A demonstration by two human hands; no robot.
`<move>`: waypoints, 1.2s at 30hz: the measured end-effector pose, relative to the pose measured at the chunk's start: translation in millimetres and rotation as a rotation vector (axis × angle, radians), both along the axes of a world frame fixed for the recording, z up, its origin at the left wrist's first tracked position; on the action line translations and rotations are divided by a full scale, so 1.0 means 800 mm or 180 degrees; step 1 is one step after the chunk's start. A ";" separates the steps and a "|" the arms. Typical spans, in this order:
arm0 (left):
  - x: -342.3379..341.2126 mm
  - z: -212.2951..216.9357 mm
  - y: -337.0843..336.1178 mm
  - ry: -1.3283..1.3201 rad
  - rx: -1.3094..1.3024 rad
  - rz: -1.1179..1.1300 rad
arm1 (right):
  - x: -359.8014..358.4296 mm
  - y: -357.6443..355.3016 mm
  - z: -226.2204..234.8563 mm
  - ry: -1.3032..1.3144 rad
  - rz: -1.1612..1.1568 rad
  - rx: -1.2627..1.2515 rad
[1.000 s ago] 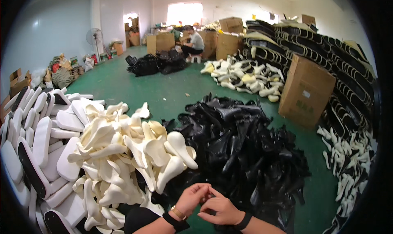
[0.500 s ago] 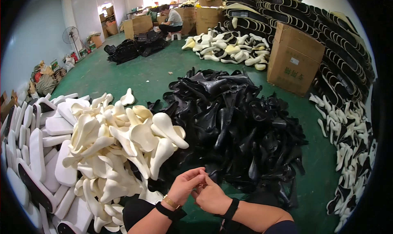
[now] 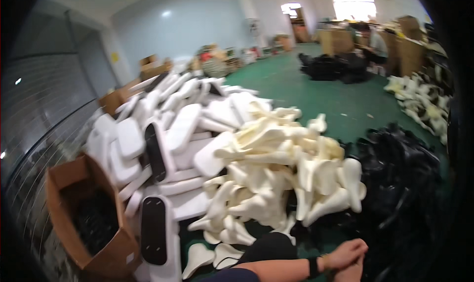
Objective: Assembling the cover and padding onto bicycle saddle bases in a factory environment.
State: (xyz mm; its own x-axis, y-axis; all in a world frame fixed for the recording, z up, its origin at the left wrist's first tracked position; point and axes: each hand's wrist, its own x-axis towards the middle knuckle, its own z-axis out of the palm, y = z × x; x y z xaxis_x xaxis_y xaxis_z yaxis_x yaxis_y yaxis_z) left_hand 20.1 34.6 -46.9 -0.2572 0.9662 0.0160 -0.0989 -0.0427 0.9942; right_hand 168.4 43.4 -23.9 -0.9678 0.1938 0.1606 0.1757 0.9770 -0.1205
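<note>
My left hand (image 3: 347,252) is at the lower right, with a black band at its wrist. Its fingers are bent and pressed together; anything between them is too blurred to make out. Against it, just below, sits my right hand (image 3: 351,272), partly cut off by the lower edge with its fingers mostly hidden. Close by on the left rises a heap of cream foam saddle pads (image 3: 266,156). To the right of my hands lies a dark pile of black plastic saddle shells (image 3: 395,168).
Long white padded cushions (image 3: 185,126), some with black bases, are heaped at the left. An open cardboard box (image 3: 123,245) holding dark parts stands at the near left. Across the green floor (image 3: 276,77), a seated person (image 3: 379,47) is beside large cartons and a black pile.
My view has swung left, bringing the open box and white cushions into sight. My hands, still together, now appear at the lower right instead of the lower middle.
</note>
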 end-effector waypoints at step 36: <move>-0.026 0.014 -0.014 -0.1407 -0.0319 0.0311 | -0.071 0.017 -0.017 -0.0270 0.0482 -0.0709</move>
